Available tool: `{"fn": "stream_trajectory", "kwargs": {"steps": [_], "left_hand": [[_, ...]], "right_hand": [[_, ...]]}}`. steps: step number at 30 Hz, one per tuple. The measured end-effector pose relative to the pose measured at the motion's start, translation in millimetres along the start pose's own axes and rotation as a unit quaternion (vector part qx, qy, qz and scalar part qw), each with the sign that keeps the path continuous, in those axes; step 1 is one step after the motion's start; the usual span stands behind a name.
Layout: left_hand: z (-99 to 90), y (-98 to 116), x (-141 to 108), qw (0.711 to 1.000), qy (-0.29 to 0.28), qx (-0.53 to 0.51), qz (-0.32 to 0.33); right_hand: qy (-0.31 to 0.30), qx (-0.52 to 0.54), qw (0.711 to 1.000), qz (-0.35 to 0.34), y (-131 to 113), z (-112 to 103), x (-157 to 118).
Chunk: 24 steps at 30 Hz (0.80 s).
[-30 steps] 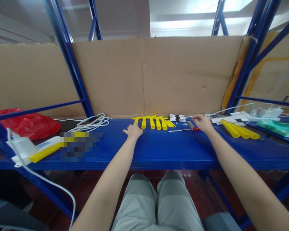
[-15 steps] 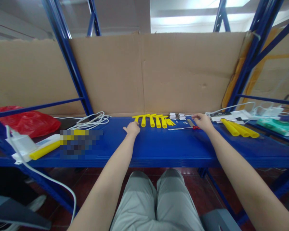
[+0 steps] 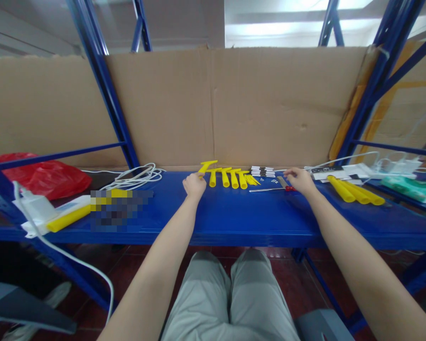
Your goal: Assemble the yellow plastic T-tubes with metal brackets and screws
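My left hand (image 3: 195, 185) is closed around the tube end of a yellow T-shaped plastic piece (image 3: 208, 166), lifted and tilted with its crossbar up. Just right of it, several like T-shaped pieces (image 3: 226, 178) lie in a row, then a small pile of thin yellow strips (image 3: 252, 180). My right hand (image 3: 299, 179) hovers at the red-handled screwdriver (image 3: 270, 190), fingertips pinched together; whether anything is between them is too small to tell. A flat grey piece (image 3: 281, 181) and tiny metal parts (image 3: 275, 181) lie by those fingertips.
White-and-black bundles (image 3: 262, 171) are stacked at the back. Yellow tubes (image 3: 355, 191) lie at right beside papers. At left are a coiled white cable (image 3: 142, 176), a power strip (image 3: 71, 206) and a red bag (image 3: 49, 175). A cardboard wall (image 3: 163, 109) closes the back.
My left hand has closed on the leftmost yellow T-shaped piece and raised it off the shelf, tilting it. My right hand has stayed nearly in place. The view has shifted slightly.
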State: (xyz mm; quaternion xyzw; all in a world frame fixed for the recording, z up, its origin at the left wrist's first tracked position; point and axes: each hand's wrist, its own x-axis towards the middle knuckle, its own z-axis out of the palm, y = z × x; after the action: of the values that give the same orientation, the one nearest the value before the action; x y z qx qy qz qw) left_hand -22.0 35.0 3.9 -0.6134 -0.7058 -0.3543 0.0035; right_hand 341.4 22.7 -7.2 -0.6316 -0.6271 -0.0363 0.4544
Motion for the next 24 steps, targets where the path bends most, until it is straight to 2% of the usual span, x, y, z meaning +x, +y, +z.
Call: {"fn": "stream_trajectory", "kwargs": {"steps": [5,9,13,19,24], "left_hand": [[6.5,9,-5,0.991,-0.004,-0.059,0.116],[16.6,18,-12,0.957,-0.046,-0.103,0.266],[20.3,25,-20,0.934,-0.079,-0.103,0.333],[18.8,29,-26,0.915,-0.096,-0.099,0.379],[18.8,30,-28,0.916,-0.103,-0.101,0.375]], "right_hand": [[-0.026,0.021,0.999,-0.005,2,5,-1],[-0.052,0.054,0.997,-0.001,1,12,-3],[-0.078,0.107,0.991,0.034,-4,17,-3],[-0.108,0.225,0.965,0.086,-25,25,-8],[-0.152,0.348,0.915,0.140,-42,27,-18]]}}
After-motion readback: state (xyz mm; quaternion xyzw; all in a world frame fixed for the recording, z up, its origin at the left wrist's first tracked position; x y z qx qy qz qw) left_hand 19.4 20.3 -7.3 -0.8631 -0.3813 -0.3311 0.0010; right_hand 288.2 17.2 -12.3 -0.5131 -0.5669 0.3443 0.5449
